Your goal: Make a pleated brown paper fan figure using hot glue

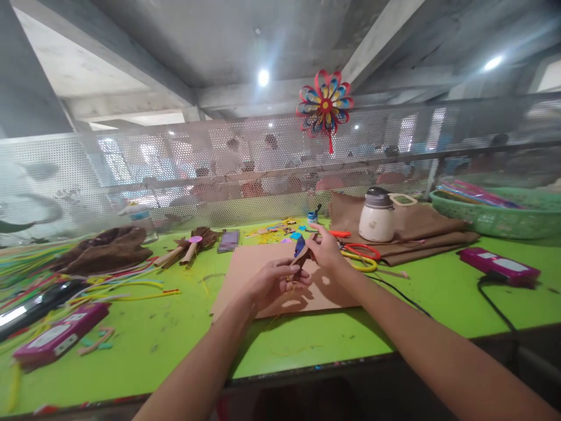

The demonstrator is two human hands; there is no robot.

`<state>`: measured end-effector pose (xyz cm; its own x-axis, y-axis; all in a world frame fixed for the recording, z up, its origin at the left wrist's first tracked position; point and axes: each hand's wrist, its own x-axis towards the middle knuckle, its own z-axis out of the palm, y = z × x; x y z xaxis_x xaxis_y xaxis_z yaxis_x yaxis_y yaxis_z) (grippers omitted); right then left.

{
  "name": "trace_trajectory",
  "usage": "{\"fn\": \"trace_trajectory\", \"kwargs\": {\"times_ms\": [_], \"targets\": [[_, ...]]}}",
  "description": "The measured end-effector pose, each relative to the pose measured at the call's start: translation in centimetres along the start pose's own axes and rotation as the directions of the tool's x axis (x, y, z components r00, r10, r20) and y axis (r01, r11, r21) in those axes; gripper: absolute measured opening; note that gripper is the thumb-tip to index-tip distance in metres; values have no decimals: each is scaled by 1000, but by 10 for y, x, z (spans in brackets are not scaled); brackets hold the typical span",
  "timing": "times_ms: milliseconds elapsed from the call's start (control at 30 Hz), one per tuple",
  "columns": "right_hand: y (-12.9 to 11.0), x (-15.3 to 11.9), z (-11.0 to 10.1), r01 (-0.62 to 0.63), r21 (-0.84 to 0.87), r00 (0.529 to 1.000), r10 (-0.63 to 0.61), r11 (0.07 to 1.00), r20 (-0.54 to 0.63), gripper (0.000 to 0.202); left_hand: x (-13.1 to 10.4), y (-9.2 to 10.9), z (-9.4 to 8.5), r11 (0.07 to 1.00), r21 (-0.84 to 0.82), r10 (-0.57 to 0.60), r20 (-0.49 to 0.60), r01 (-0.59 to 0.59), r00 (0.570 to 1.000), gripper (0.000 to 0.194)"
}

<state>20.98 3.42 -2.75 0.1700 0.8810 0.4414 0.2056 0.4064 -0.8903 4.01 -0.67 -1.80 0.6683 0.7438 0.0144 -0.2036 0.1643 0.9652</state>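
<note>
Between my two hands is a small brown folded piece, like felt or paper, with a dark blue part (pixel 300 246) at its upper left. My left hand (pixel 274 283) grips it from below, fingers curled around its lower end. From the right, my right hand (pixel 328 250) pinches its upper side, with one finger raised. Both hands are above a tan board (pixel 249 263) lying on the green table. Thin yellow strands hang near my left fingers. What exactly the held piece is, I cannot make out.
Right of the board lie red-handled scissors (pixel 363 251), a yellow ring and brown cloth (pixel 429 228) under a white jug (pixel 376 217). A green basket (pixel 495 216) stands far right. Purple power boxes (pixel 499 266) sit on both sides. Coloured strips (pixel 127 289) and brown paper bundles (pixel 193 245) are left.
</note>
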Motion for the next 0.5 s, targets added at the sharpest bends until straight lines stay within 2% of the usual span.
{"fn": "trace_trajectory", "kwargs": {"times_ms": [100, 267, 367, 500], "targets": [[2, 1, -2, 7, 40, 1000, -8, 999, 29, 54, 0, 0, 0, 1000, 7, 11, 32, -11, 999, 37], [4, 1, -3, 34, 48, 994, -38, 998, 100, 52, 0, 0, 2, 998, 60, 9, -43, -7, 999, 35], [-2, 0, -5, 17, 54, 988, -25, 998, 150, 54, -1, 1, 6, 996, 84, 22, -29, -19, 999, 36], [-11, -3, -7, -8, 56, 988, -1, 998, 156, 54, -2, 1, 9, 995, 99, 29, 2, -29, 1000, 51]]}}
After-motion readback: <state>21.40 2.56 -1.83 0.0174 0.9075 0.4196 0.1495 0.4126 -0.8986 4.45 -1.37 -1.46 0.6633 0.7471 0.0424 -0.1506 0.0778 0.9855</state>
